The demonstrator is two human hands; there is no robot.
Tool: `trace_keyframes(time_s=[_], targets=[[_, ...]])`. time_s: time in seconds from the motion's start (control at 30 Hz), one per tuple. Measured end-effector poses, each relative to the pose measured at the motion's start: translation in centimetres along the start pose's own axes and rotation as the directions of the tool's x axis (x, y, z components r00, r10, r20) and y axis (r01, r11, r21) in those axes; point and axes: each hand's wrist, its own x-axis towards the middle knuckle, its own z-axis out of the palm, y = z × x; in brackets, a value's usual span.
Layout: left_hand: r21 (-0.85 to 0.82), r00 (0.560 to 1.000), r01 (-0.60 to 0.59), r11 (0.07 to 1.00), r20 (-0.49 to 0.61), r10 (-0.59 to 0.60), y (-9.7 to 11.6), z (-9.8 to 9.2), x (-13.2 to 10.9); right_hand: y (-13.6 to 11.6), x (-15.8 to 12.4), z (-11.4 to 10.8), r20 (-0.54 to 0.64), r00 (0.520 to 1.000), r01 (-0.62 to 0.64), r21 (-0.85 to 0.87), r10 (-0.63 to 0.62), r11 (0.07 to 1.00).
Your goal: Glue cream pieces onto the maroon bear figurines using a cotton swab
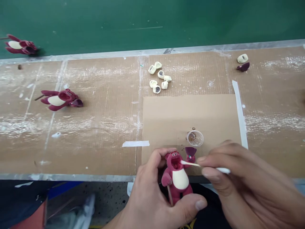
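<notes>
My left hand (157,194) is wrapped round a dark pink bear figurine (180,178) with a cream belly and a wide-open red mouth. The figurine has a brown stick at one paw and a purple cup-shaped piece at the other. Between thumb and fingers my right hand (233,175) pinches a cotton swab (195,164); one white tip is at the edge of the bear's mouth, though contact is hard to confirm. A small clear plastic cup (195,138) with a little brownish liquid stands just beyond the figurine.
Several cream-coloured small parts (159,76) lie at the back of the cardboard (107,76). Similar bear figurines (61,98) rest on the left. A cream part (242,58) and a purple piece (243,66) lie at far right. White tape (239,111) borders the smaller cardboard sheet (166,114).
</notes>
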Motion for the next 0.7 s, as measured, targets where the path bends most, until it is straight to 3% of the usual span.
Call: trace_keyframes(time_s=[0.23,0.37,0.53,0.7], targets=[[-0.039,0.999,0.036,0.999,0.034,-0.035,-0.2,0.2,-0.4,-0.1,0.1,1.8,0.047,0.999,0.005,0.134,-0.012,0.991],[-0.02,0.999,0.032,0.999,0.026,-0.031,0.3,0.3,-0.3,0.0,0.0,1.7,0.083,0.996,0.003,0.193,-0.019,0.981],[-0.003,1.0,0.015,1.0,-0.001,-0.015,0.6,0.7,-0.3,0.0,0.0,1.1,0.127,0.99,-0.091,0.208,0.066,0.974],[0.182,0.992,-0.108,0.977,-0.045,0.118,0.6,0.7,-0.5,0.6,0.0,1.0,0.093,0.993,-0.088,0.104,0.078,0.991]])
